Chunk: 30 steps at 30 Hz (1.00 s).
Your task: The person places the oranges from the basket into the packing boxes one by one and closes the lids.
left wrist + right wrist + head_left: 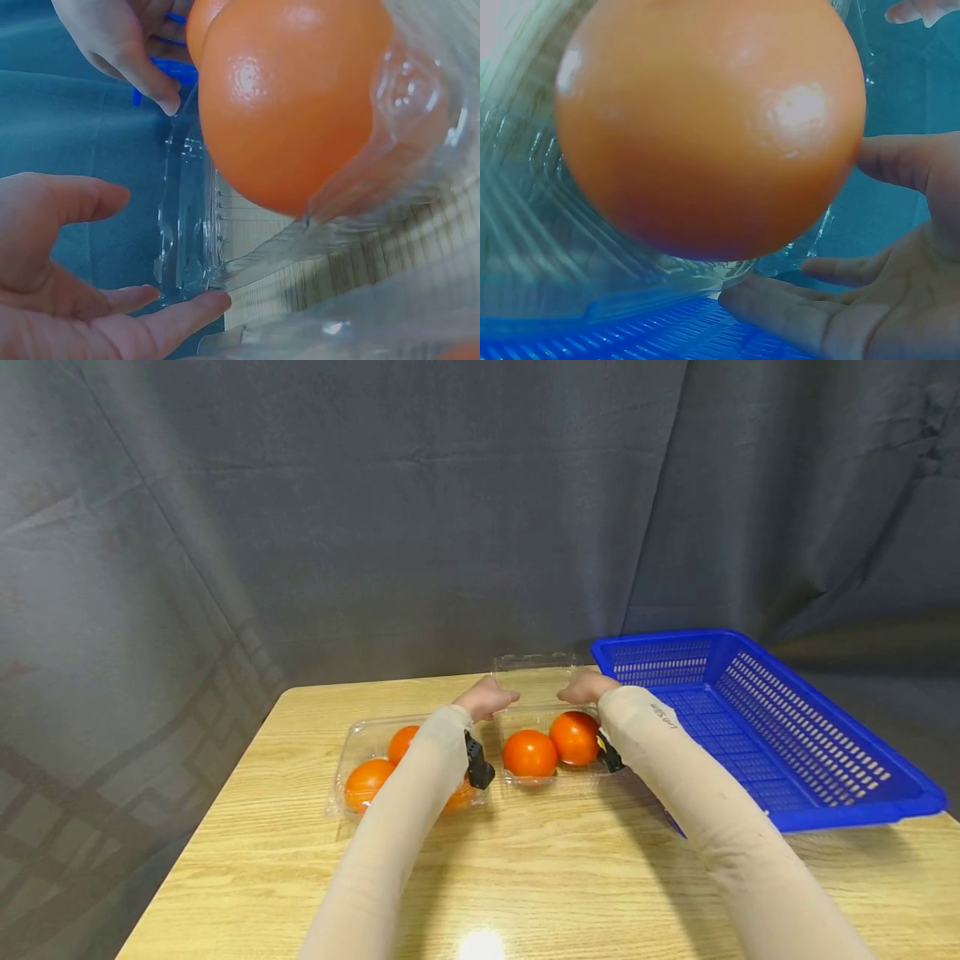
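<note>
A clear plastic clamshell box (551,777) sits on the table with its lid (536,677) raised at the back. Two smooth oranges lie in it, a left orange (529,753) and a right orange (575,737). My left hand (487,697) is at the box's back left corner, fingers extended; in the left wrist view a fingertip (217,301) meets the clear plastic edge. At the back right corner is my right hand (588,686), its fingers (780,300) extended beside the box. Neither hand grips anything.
Left of this box stands another clear box (352,743) holding several oranges, partly hidden behind my left forearm. A blue plastic basket (825,822) stands on the right, close to my right forearm. A grey curtain (420,527) hangs behind the wooden table (247,860).
</note>
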### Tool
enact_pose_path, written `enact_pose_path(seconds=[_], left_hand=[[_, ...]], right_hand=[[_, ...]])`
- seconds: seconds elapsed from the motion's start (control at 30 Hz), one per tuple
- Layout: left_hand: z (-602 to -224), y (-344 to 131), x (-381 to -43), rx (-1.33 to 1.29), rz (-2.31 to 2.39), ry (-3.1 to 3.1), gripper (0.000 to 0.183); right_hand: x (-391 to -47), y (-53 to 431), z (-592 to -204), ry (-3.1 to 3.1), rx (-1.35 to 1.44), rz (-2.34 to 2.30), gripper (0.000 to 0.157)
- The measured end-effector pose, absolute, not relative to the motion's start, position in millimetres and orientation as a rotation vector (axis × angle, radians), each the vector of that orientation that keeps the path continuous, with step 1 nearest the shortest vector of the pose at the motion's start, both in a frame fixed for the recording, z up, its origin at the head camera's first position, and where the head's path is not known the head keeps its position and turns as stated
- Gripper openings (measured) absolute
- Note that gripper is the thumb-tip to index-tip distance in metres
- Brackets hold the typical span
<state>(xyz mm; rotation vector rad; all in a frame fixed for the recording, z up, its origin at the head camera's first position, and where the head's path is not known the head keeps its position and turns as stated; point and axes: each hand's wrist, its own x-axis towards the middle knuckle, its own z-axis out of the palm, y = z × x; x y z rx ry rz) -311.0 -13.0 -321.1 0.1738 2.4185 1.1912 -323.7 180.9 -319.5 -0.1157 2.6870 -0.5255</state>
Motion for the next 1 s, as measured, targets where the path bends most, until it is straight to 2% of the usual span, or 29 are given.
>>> enact_pose_path(seconds=[0.13, 0.23, 0.3, 0.4, 0.43, 0.57, 0.83, 0.93, 1.0], left_hand=[[-322, -13, -312, 0.187, 1.196, 2.439, 0.031], [-322, -13, -312, 0.198, 1.201, 2.450, 0.037], [-321, -13, -312, 0.193, 1.213, 2.444, 0.034], [-319, -13, -310, 0.175, 1.243, 2.415, 0.019], [-319, -13, -310, 0.165, 1.251, 2.404, 0.022], [-318, -13, -311, 0.131, 1.281, 2.358, 0.061], [-319, -13, -311, 0.131, 1.309, 2.326, 0.067], [-318, -13, -311, 0.139, 1.304, 2.325, 0.065], [-318, -13, -311, 0.141, 1.297, 2.326, 0.061]], right_hand=[[-319, 179, -315, 2.684, -0.105, -0.522, 0.063], [-333, 185, -327, 2.685, -0.080, -0.519, 0.066], [-350, 194, -344, 2.712, -0.112, -0.522, 0.072], [-358, 197, -349, 2.725, -0.136, -0.503, 0.074], [-354, 195, -346, 2.727, -0.140, -0.501, 0.074], [-326, 182, -319, 2.716, -0.121, -0.487, 0.066], [-319, 180, -311, 2.713, -0.072, -0.521, 0.062], [-332, 186, -324, 2.747, -0.087, -0.497, 0.062], [-369, 202, -358, 2.780, -0.110, -0.498, 0.067]])
